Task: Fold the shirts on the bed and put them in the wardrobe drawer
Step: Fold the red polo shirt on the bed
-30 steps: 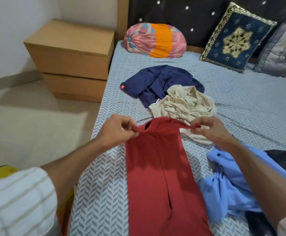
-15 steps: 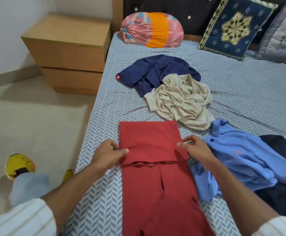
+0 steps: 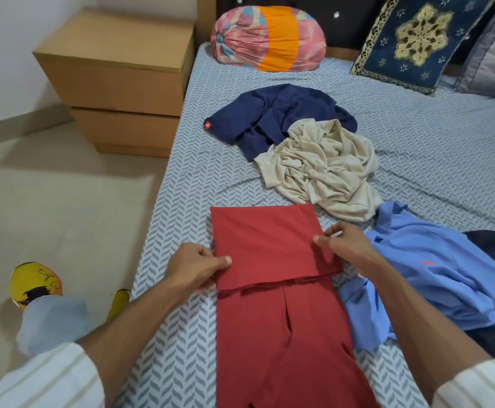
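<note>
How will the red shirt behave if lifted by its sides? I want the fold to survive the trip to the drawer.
The red shirt is probably floppy: thin cloth lying flat, its top flap merely laid over. Its unfolded lower half would likely droop. It looks light; the left hand and right hand pinch its edges.

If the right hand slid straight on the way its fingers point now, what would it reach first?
The right hand points leftward across the folded-over top of the red shirt. Sliding on over that flap, it would probably meet the left hand, which pinches the flap's opposite edge; nothing else lies between them.
</note>
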Demonstrator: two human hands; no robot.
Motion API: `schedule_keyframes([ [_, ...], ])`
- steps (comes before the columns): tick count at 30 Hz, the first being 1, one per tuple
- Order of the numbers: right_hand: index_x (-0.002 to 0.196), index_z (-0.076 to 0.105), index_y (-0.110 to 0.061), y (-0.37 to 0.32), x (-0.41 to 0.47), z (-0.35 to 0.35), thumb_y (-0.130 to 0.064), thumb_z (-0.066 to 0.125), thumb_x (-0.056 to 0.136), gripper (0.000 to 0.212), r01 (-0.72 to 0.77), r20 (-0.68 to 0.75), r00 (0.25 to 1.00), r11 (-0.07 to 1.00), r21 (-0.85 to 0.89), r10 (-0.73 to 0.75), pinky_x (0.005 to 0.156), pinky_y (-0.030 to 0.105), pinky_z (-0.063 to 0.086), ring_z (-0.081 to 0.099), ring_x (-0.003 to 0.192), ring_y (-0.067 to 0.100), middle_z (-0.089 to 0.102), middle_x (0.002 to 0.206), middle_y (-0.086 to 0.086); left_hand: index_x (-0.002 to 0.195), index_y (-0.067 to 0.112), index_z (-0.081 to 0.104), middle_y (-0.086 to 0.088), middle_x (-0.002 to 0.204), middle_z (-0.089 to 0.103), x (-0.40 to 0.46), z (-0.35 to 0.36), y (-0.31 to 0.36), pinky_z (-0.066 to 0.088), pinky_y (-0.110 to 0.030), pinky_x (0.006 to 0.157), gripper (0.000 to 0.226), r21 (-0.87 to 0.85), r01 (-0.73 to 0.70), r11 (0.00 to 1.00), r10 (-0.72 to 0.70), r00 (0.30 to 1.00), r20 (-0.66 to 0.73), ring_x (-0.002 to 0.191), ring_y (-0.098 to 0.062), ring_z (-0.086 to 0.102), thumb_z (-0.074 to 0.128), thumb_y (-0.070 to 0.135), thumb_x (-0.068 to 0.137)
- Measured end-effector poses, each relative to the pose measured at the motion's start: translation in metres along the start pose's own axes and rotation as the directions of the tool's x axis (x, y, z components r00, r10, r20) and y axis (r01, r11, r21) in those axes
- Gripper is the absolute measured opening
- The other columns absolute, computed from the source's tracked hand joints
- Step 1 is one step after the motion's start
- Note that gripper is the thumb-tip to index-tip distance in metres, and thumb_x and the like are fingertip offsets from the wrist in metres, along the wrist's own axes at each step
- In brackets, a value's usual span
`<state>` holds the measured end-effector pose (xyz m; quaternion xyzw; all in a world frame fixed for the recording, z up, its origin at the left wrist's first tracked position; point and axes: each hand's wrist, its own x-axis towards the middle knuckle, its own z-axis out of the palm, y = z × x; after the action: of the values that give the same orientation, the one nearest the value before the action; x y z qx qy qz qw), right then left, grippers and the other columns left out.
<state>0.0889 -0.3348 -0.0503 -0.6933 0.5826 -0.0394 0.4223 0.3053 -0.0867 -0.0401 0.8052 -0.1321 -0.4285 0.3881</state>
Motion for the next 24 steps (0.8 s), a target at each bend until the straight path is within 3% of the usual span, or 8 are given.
schedule_keyframes([
  [2, 0.098, 0.066, -0.016, -0.018, 0.009, 0.002, -0.038, 0.082, 0.080, 0.032, 0.041, -0.004, 0.999, 0.997, 0.068, -0.041, 0.063, 0.028, 0.046, 0.063, 0.074, 0.014, 0.071, 0.085, 0.002, 0.070, 0.009, 0.063, -0.015, 0.067, 0.072, 0.014, -0.005, 0.012, 0.047, -0.025, 0.044, 0.028, -0.082, -0.020, 0.996, 0.014, 0.997, -0.078, 0.050, -0.020, 0.064, 0.083, 0.026, 0.079],
  [6, 0.112, 0.070, -0.007, -0.044, 0.034, 0.010, -0.027, 0.081, 0.083, 0.037, -0.088, 0.026, 0.996, 0.927, 0.363, 0.085, 0.052, 0.022, 0.045, 0.058, 0.066, 0.010, 0.067, 0.082, -0.002, 0.076, 0.003, 0.070, -0.016, 0.072, 0.072, 0.050, -0.007, 0.036, 0.053, -0.031, 0.058, 0.030, -0.192, 0.019, 0.981, -0.044, 0.990, -0.131, 0.059, -0.023, 0.064, 0.084, 0.029, 0.078],
  [12, 0.090, 0.066, -0.016, -0.061, 0.058, 0.000, -0.024, 0.082, 0.082, 0.019, -0.242, 0.125, 0.968, 0.933, 0.266, 0.216, 0.050, 0.022, 0.037, 0.043, 0.055, 0.007, 0.055, 0.069, -0.005, 0.098, 0.001, 0.070, -0.012, 0.084, 0.073, 0.092, -0.003, 0.065, 0.051, -0.028, 0.056, 0.041, -0.296, 0.097, 0.950, -0.140, 0.981, -0.130, 0.062, -0.022, 0.064, 0.091, 0.022, 0.068],
  [16, 0.083, 0.063, -0.015, -0.059, 0.065, 0.003, -0.020, 0.083, 0.080, 0.020, -0.250, 0.079, 0.968, 0.918, 0.307, 0.238, 0.040, 0.021, 0.038, 0.042, 0.048, 0.007, 0.053, 0.065, -0.004, 0.102, -0.002, 0.069, -0.015, 0.092, 0.073, 0.105, -0.001, 0.066, 0.063, -0.040, 0.076, 0.045, -0.373, 0.090, 0.923, -0.181, 0.959, -0.216, 0.077, -0.026, 0.070, 0.092, 0.009, 0.065],
  [18, 0.085, 0.065, -0.010, -0.054, 0.066, 0.007, -0.021, 0.084, 0.079, 0.023, -0.198, 0.014, 0.979, 0.927, 0.317, 0.204, 0.048, 0.025, 0.045, 0.052, 0.055, 0.011, 0.060, 0.071, 0.000, 0.098, 0.000, 0.070, -0.013, 0.093, 0.074, 0.104, 0.002, 0.063, 0.062, -0.039, 0.079, 0.045, -0.299, 0.072, 0.952, -0.164, 0.940, -0.298, 0.081, -0.026, 0.071, 0.094, 0.017, 0.064],
  [21, 0.101, 0.066, -0.007, -0.045, 0.059, 0.018, -0.027, 0.078, 0.083, 0.029, 0.024, -0.169, 0.985, 0.957, 0.288, 0.026, 0.069, 0.032, 0.049, 0.061, 0.077, 0.017, 0.068, 0.094, 0.006, 0.106, 0.007, 0.062, -0.009, 0.110, 0.067, 0.089, 0.009, 0.057, 0.052, -0.033, 0.085, 0.045, 0.020, -0.078, 0.997, 0.078, 0.873, -0.482, 0.095, -0.023, 0.063, 0.085, 0.031, 0.077],
  [23, 0.113, 0.061, -0.014, -0.027, 0.044, 0.033, -0.033, 0.068, 0.090, 0.031, 0.327, -0.366, 0.882, 0.945, 0.023, -0.296, 0.087, 0.033, 0.046, 0.060, 0.101, 0.019, 0.064, 0.112, 0.004, 0.131, 0.013, 0.050, -0.013, 0.137, 0.051, 0.078, 0.017, 0.040, 0.040, -0.041, 0.103, 0.054, 0.304, -0.329, 0.894, 0.438, 0.784, -0.439, 0.123, -0.029, 0.049, 0.070, 0.037, 0.088],
  [24, 0.123, 0.060, -0.017, -0.016, 0.034, 0.044, -0.036, 0.061, 0.092, 0.036, 0.466, -0.365, 0.794, 0.872, -0.148, -0.486, 0.098, 0.037, 0.043, 0.055, 0.117, 0.021, 0.060, 0.126, 0.004, 0.143, 0.017, 0.043, -0.012, 0.149, 0.040, 0.074, 0.021, 0.027, 0.032, -0.045, 0.111, 0.059, 0.449, -0.413, 0.792, 0.578, 0.744, -0.335, 0.137, -0.029, 0.038, 0.062, 0.042, 0.093],
])
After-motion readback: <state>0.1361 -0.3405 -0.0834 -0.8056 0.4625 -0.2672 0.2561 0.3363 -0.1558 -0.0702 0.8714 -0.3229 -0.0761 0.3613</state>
